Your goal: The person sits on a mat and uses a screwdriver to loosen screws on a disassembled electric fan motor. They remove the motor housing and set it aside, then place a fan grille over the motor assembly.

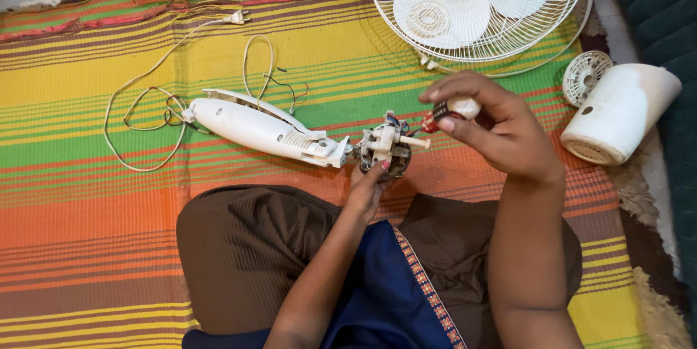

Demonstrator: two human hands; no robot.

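- Left hand [369,188] grips the motor [385,149] from below, fingers curled round it.
- Right hand [488,125], just right of the motor, pinches a small white part [456,109].
- Fan neck [265,130] runs leftward; fan cage [475,11] beyond.

It looked like a home, with the work done on the floor rather than at a bench. A striped woven mat [87,175] in orange, yellow and green covered the ground, and the person sat cross-legged on it. A dark quilted cushion [657,8] lay at one edge. Parts of a household fan, its white grille [479,11] among them, lay spread about.
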